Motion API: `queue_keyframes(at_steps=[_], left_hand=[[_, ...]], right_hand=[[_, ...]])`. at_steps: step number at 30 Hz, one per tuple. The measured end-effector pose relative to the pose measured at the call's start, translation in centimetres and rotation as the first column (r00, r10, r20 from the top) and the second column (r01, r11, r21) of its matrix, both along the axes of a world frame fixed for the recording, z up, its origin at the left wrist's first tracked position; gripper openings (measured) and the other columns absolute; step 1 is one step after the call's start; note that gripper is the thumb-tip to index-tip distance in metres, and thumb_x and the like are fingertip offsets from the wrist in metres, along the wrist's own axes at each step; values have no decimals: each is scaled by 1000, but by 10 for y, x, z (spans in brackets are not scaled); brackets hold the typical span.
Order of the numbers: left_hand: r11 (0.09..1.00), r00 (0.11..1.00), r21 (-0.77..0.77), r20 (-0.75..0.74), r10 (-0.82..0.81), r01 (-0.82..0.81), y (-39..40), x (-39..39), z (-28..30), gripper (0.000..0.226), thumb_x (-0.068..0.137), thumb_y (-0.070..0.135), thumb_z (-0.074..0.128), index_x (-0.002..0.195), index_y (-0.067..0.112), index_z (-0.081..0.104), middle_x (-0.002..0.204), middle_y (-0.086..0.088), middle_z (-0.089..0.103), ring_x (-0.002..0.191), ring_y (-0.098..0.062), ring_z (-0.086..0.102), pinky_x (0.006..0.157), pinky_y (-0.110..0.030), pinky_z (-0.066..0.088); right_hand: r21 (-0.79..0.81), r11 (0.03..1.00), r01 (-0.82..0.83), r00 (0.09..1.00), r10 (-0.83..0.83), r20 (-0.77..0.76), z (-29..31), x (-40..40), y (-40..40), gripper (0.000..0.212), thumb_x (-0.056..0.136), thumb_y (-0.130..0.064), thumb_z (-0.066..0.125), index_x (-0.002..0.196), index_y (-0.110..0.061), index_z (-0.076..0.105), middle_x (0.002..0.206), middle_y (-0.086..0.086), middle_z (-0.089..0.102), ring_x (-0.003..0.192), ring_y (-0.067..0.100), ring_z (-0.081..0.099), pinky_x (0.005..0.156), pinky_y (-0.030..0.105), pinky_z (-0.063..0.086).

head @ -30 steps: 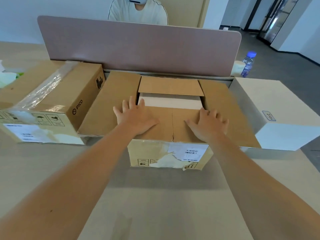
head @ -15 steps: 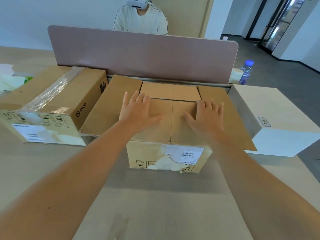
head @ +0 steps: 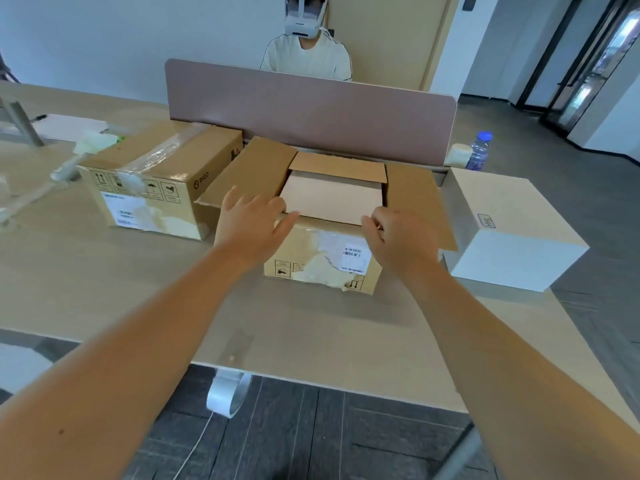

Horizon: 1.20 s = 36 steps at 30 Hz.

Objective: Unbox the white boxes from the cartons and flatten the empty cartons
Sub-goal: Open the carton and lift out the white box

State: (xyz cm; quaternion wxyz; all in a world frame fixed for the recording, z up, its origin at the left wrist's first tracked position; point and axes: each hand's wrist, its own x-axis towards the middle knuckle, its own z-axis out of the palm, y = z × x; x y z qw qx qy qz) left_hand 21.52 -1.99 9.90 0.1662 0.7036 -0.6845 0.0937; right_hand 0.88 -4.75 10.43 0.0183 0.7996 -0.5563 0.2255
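Note:
An open brown carton (head: 322, 261) stands mid-table with its side flaps spread and its far flap raised. A white box (head: 332, 199) lies inside it, its top showing. My left hand (head: 252, 223) rests with spread fingers on the carton's near left corner, the thumb along the near rim. My right hand (head: 398, 237) has its fingers curled over the near rim at the right corner. A sealed, taped carton (head: 162, 174) sits to the left. Another white box (head: 509, 223) stands out on the table at the right.
A pink divider panel (head: 311, 119) runs behind the cartons, and a person sits beyond it. A water bottle (head: 479, 150) stands at the far right by the panel. A tape roll (head: 227, 393) hangs below the near table edge. Papers lie far left.
Both hands lay flat on the near flap over the box. They have drawn back to the carton's near rim, the flap no longer covers the box, and the white box's top shows.

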Motion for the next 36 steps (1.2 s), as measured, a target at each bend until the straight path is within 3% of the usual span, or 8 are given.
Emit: queue_keyframes(at_steps=[2, 5, 8, 11, 18, 21, 29, 36], left_hand=[[997, 999, 77, -45, -19, 22, 13, -4, -9, 43, 99, 37, 28, 104, 13, 63, 99, -7, 65, 98, -28, 58, 104, -38, 25], [971, 994, 234, -106, -26, 51, 22, -9, -28, 43, 100, 37, 25, 111, 14, 60, 109, -8, 61, 101, -28, 56, 81, -32, 37], [905, 994, 417, -104, -40, 80, 14, -10, -51, 44, 100, 39, 26, 124, 15, 53, 133, -5, 48, 116, -26, 49, 89, -36, 41], [845, 998, 531, -47, -42, 61, 0, -12, -67, 47, 99, 39, 29, 139, 16, 37, 149, -4, 27, 131, -28, 36, 101, -43, 38], [912, 996, 401, -11, -84, 81, -50, -6, -47, 35, 98, 34, 36, 120, 13, 52, 121, -6, 51, 106, -25, 52, 84, -38, 48], [918, 989, 369, -48, -140, 148, -83, 1, -22, 36, 98, 37, 38, 123, 16, 52, 124, -2, 53, 108, -21, 53, 85, -34, 47], [883, 975, 419, -19, -223, 210, -165, 24, 5, 51, 97, 41, 41, 142, 19, 34, 145, 0, 40, 129, -21, 42, 103, -38, 40], [841, 976, 499, -70, -204, 212, -205, 22, -28, 55, 95, 41, 44, 140, 12, 33, 143, -7, 41, 129, -24, 41, 102, -38, 40]], right_hand=[[108, 993, -38, 999, 40, -16, -12, -1, 7, 45, 97, -33, 34, 54, -19, 31, 59, -4, 35, 64, 19, 40, 50, 26, 21], [333, 941, -65, 997, 78, -27, -32, -1, 8, 45, 97, -36, 35, 55, -19, 37, 66, -5, 33, 66, 15, 40, 63, 29, 33], [491, 870, -44, 982, 129, -139, -51, 0, 5, 39, 98, -38, 33, 91, -10, 59, 104, 4, 45, 101, 18, 45, 90, 36, 40], [522, 852, -25, 966, 156, -207, -62, 2, -3, 44, 99, -38, 33, 125, -8, 52, 130, 9, 37, 126, 24, 32, 104, 39, 35], [440, 898, -5, 973, 106, -205, -48, 15, -44, 37, 99, -32, 34, 108, -6, 58, 118, 11, 46, 111, 26, 46, 93, 39, 42], [422, 907, 6, 985, 68, -158, -31, 21, -71, 35, 99, -31, 35, 111, -8, 58, 115, 9, 51, 99, 25, 54, 84, 35, 46], [473, 867, 158, 982, -89, -164, 3, 24, -133, 42, 99, -29, 36, 137, -10, 40, 141, 8, 42, 126, 26, 44, 101, 35, 37], [540, 817, 200, 979, -150, -137, -22, 34, -172, 48, 99, -29, 36, 143, -12, 29, 145, 8, 38, 128, 27, 42, 103, 38, 38]])
